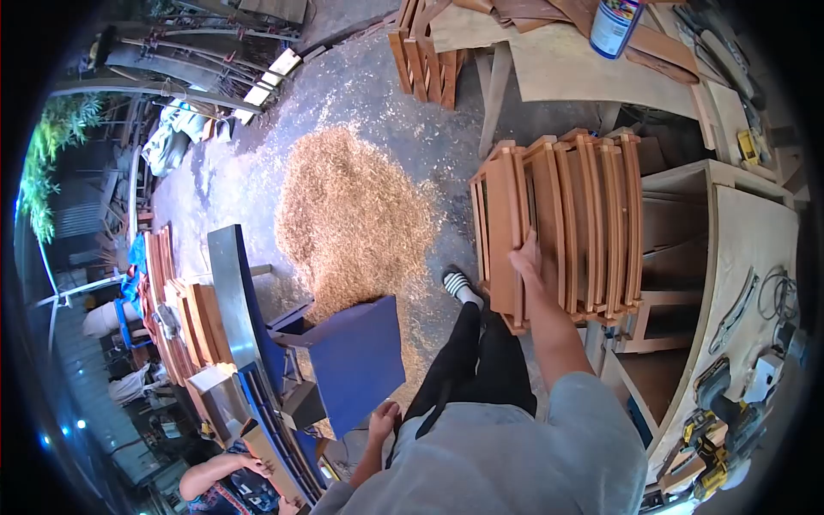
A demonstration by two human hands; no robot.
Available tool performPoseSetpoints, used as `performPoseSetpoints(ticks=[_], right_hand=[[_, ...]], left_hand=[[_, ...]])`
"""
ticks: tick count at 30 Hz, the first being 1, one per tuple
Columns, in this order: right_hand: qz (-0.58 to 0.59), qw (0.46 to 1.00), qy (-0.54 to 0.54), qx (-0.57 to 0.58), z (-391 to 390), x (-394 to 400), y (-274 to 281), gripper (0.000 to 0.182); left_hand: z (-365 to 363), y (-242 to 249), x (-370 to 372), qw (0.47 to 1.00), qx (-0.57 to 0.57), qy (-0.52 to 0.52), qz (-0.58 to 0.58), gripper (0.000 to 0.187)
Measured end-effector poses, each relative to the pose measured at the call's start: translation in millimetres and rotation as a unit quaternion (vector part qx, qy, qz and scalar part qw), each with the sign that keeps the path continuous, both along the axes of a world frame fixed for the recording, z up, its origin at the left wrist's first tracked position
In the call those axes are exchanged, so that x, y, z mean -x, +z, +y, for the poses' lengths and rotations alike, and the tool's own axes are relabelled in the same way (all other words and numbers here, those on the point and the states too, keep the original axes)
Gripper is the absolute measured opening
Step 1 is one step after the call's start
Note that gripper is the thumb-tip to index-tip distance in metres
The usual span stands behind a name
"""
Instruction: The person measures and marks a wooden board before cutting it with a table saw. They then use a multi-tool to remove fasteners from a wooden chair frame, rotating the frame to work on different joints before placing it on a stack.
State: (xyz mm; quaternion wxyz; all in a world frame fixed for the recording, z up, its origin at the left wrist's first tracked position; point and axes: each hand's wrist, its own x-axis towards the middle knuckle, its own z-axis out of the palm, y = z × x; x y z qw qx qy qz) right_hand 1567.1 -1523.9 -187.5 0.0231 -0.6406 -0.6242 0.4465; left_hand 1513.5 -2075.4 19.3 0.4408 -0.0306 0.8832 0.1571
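Observation:
My right hand is closed around the top rail of a wooden frame with a brown panel. That frame stands at the near end of a row of several similar wooden frames, packed upright side by side. My left hand hangs low by my left side, its fingers curled in, with nothing visible in them. Close to it is the blue side panel of a machine with a long dark metal bed.
A large pile of wood shavings lies on the concrete floor ahead. A workbench holds a can. A cabinet with power tools flanks my right. Another person's arm shows beyond the machine.

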Motion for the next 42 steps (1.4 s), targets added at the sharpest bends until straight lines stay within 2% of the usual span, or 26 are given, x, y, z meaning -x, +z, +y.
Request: performPoseSetpoints(ticks=[3, 4, 6, 7, 9, 11, 14, 15, 17, 18, 19, 20, 21, 22, 24, 25, 26, 28, 30, 31, 32, 34, 36, 39, 40, 42], right_hand=[[-0.002, 0.965, 0.028, -0.261, 1.7, -18.0, 47.5, 0.072], [0.013, 0.968, 0.039, -0.25, 0.6, -22.6, 70.6, 0.058], [0.115, 0.989, 0.072, -0.06, -0.2, -42.1, 78.4, 0.05], [0.161, 0.982, 0.089, 0.039, -4.4, -54.4, 71.3, 0.045], [0.121, 0.98, 0.151, 0.051, -22.7, -90.0, 44.0, 0.035], [0.058, 0.977, 0.187, 0.08, -30.5, -117.9, 67.7, 0.032], [-0.029, 0.982, 0.17, 0.076, -48.9, -142.6, 61.1, 0.032], [-0.043, 0.985, 0.16, 0.057, -56.2, -145.9, 66.4, 0.031], [-0.046, 0.989, 0.131, 0.059, -63.3, -150.4, 64.8, 0.031], [-0.065, 0.988, 0.109, 0.093, -63.3, -148.7, 63.1, 0.034], [-0.094, 0.986, 0.115, 0.07, -67.9, -152.9, 49.6, 0.031], [-0.124, 0.984, 0.121, 0.047, -70.7, -152.7, 34.4, 0.027], [-0.058, 0.993, -0.023, 0.097, -72.1, -142.0, 28.6, 0.023], [0.002, 0.974, -0.167, 0.151, -82.9, -137.5, 34.7, 0.019], [-0.033, 0.974, -0.177, 0.134, -92.8, -102.9, 66.2, 0.015], [-0.075, 0.976, -0.143, 0.144, -105.7, -98.0, 58.9, 0.014], [-0.119, 0.975, -0.108, 0.156, -129.3, -108.7, 48.3, 0.015], [-0.103, 0.98, -0.032, 0.167, -186.0, -142.5, 14.2, 0.023], [-0.04, 0.996, 0.083, 0.013, -179.7, -99.5, 66.6, 0.032], [-0.061, 0.995, 0.072, 0.045, -178.6, -88.5, 82.6, 0.032], [-0.08, 0.992, 0.06, 0.076, -181.9, -80.2, 93.8, 0.032], [-0.126, 0.974, -0.089, 0.167, -188.3, -53.2, 105.5, 0.029], [-0.166, 0.878, -0.351, 0.28, -196.3, -21.3, 105.5, 0.025], [-0.031, 0.801, -0.389, 0.453, -222.1, -76.6, 69.6, 0.071], [-0.036, 0.797, -0.399, 0.453, -213.3, -60.8, 78.4, 0.053], [0.0, 0.829, -0.434, 0.353, -193.1, -7.1, 113.0, 0.04]], left_hand=[[22.2, 3.3, 10.4, 0.999, 0.021, -0.033, -0.008, 0.042], [30.7, 1.3, 15.2, 0.999, 0.018, -0.036, -0.012, 0.043], [50.3, -4.6, 29.0, 0.999, 0.001, -0.051, -0.013, 0.045], [63.0, -7.6, 40.1, 0.998, -0.01, -0.063, -0.008, 0.046], [96.1, -12.6, 67.1, 0.996, -0.034, -0.078, 0.039, 0.047], [142.5, -8.3, 100.1, 0.995, -0.051, -0.077, 0.031, 0.047], [204.1, -45.2, 159.3, 0.993, -0.1, -0.056, 0.039, 0.045], [232.5, -56.7, 182.0, 0.988, -0.155, -0.015, 0.025, 0.044], [304.6, -82.1, 236.9, 0.964, -0.257, 0.063, -0.004, 0.043], [349.1, -85.0, 266.5, 0.958, -0.274, 0.081, -0.01, 0.043], [398.5, -88.1, 306.0, 0.952, -0.29, 0.097, -0.014, 0.043], [441.7, -106.8, 352.2, 0.955, -0.293, 0.034, 0.031, 0.043], [485.4, -128.0, 396.2, 0.954, -0.291, -0.029, 0.071, 0.044], [534.1, -138.9, 440.1, 0.957, -0.265, -0.066, 0.094, 0.046], [629.7, -179.7, 519.5, 0.925, -0.355, 0.028, 0.133, 0.049], [676.8, -190.9, 563.3, 0.934, -0.323, 0.005, 0.153, 0.049], [720.7, -213.8, 600.8, 0.916, -0.36, 0.004, 0.177, 0.049], [806.6, -211.3, 656.4, 0.911, -0.352, -0.02, 0.216, 0.047], [874.1, -191.7, 692.1, 0.91, -0.349, -0.066, 0.215, 0.049], [899.6, -200.9, 707.7, 0.912, -0.332, -0.091, 0.223, 0.049], [925.6, -210.8, 721.1, 0.912, -0.316, -0.117, 0.232, 0.05], [964.3, -229.8, 734.4, 0.907, -0.286, -0.172, 0.255, 0.056], [995.1, -245.2, 744.8, 0.896, -0.253, -0.227, 0.285, 0.068], [1019.8, -239.2, 744.6, 0.949, -0.231, -0.18, 0.119, 0.079], [1024.9, -241.3, 742.6, 0.946, -0.216, -0.193, 0.142, 0.077], [1030.2, -241.9, 740.1, 0.938, -0.184, -0.228, 0.184, 0.073]])
